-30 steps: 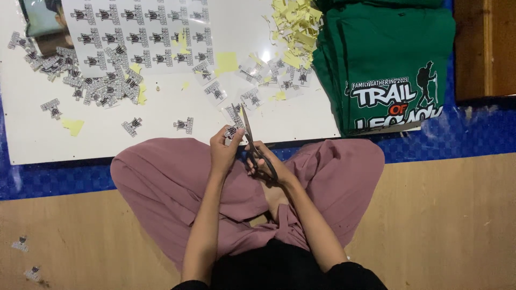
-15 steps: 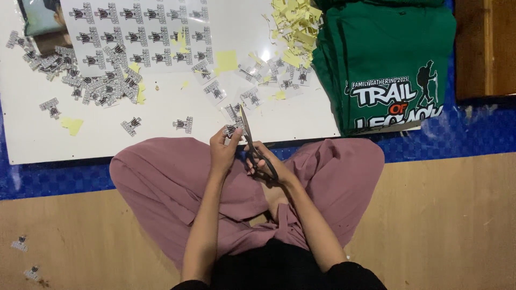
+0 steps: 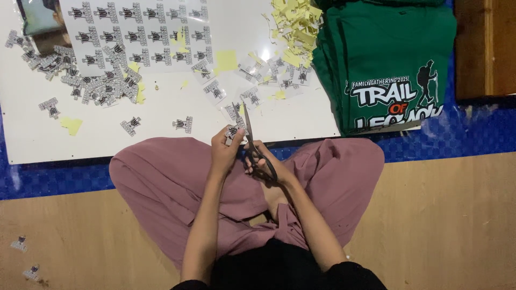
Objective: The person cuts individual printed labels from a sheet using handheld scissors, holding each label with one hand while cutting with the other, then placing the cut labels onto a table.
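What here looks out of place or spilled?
Two small cut-out stickers lie on the bare wooden floor, far from the white board where the other cut pieces are heaped.

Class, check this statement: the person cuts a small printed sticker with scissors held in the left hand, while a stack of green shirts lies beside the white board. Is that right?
Not quite. In the head view the scissors are in the right hand; the left hand holds the small printed sticker. The stack of green shirts does lie beside the white board.
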